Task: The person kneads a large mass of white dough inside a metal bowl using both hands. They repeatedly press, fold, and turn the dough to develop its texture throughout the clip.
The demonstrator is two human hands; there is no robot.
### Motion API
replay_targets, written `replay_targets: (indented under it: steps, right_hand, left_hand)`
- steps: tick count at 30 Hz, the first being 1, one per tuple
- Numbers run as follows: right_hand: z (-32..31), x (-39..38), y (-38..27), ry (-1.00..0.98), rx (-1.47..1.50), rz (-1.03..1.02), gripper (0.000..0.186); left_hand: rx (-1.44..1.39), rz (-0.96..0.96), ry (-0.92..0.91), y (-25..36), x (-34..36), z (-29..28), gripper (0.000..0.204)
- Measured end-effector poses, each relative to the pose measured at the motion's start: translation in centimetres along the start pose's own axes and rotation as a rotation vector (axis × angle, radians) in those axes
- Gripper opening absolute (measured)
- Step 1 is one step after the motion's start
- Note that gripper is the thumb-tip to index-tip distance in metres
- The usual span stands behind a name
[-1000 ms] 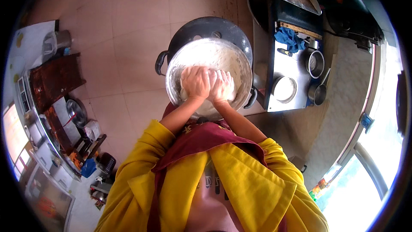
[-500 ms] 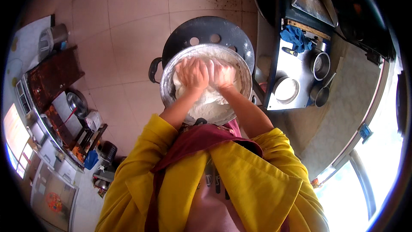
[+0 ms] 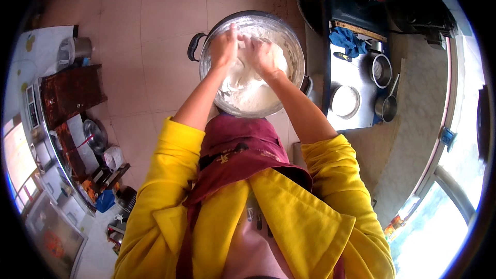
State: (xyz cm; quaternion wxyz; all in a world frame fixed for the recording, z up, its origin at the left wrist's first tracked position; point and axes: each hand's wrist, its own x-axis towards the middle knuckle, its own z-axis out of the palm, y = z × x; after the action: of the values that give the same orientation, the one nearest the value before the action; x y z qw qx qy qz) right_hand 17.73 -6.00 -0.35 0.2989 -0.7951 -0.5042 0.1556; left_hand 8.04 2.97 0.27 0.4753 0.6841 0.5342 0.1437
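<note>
1. One soft-looking, pale, floury mass of dough (image 3: 238, 78) lies inside the round silver metal bowl (image 3: 296, 64), beneath and between both bare hands.
2. It looks pliable and fairly heavy, perhaps tacky; its thick sides seem best taken with broad palms.
3. The right hand (image 3: 264, 58) bends its fingers over the dough; the left hand (image 3: 223, 50) is beside it, turned edge-on. How far either closes, I cannot tell.
</note>
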Motion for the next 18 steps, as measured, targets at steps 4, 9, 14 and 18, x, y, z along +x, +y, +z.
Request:
replay_targets:
  steps: [4,9,14,18]
  right_hand:
    - [-2.8,-4.5,-1.9,0.058,-0.169,-0.286,0.015]
    - [-3.4,-9.0,-1.4,-0.107,-0.309,-0.102,0.024]
    - [-2.9,-9.8,-2.5,-0.007,-0.417,-0.027,0.027]
    - [-1.1,-9.0,-0.9,0.094,-0.319,-0.056,0.027]
  left_hand:
    - [0.152,0.054,-0.074,-0.1,-2.6,-2.5,0.049]
    - [0.524,0.48,0.227,-0.3,-9.7,0.0,0.027]
    - [0.49,0.311,0.352,-2.4,-11.7,3.1,0.032]
    - [0.349,0.137,0.324,-1.9,-11.5,3.9,0.032]
